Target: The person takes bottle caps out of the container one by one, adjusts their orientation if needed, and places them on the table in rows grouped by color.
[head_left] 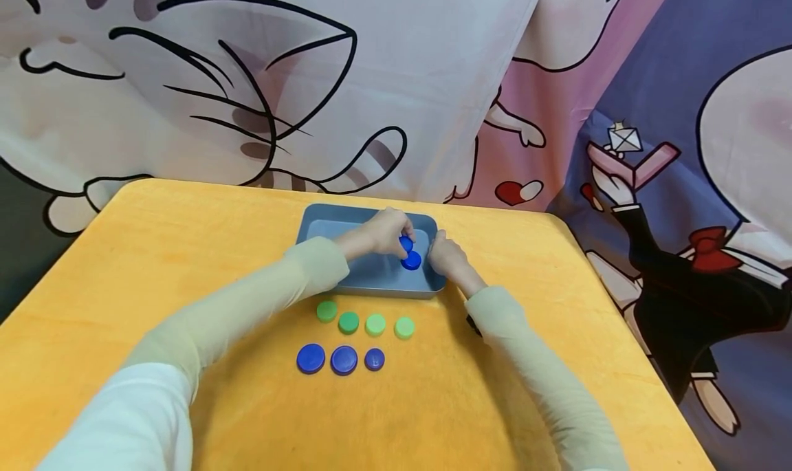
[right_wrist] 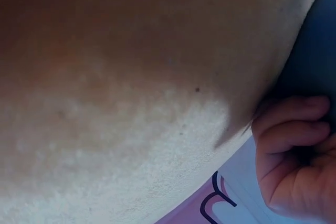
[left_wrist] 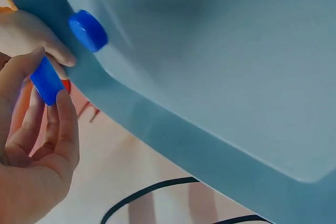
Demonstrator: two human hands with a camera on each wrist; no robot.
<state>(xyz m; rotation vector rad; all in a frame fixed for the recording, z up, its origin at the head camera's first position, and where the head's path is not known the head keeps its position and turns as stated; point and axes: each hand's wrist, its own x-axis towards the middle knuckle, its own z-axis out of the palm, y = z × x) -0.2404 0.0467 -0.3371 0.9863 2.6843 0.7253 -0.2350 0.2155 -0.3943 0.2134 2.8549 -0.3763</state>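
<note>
My left hand (head_left: 385,230) is above the right part of a grey-blue tray (head_left: 383,289), pinching a blue bottle cap (left_wrist: 47,81) between thumb and fingertips. A second blue bottle cap (head_left: 411,261) lies inside the tray, close to its right wall. With its thumb over the rim, my right hand (head_left: 449,254) grips the tray's right side. In the left wrist view the pinched cap is tilted on edge, apart from the tray floor. The right wrist view is mostly filled by blurred skin, which hides the right fingers.
In front of the tray, several green bottle caps (head_left: 375,324) form a row on the yellow table (head_left: 204,265). Nearer to me lie three blue bottle caps (head_left: 344,360). Behind the table hangs a cartoon-printed cloth (head_left: 433,79).
</note>
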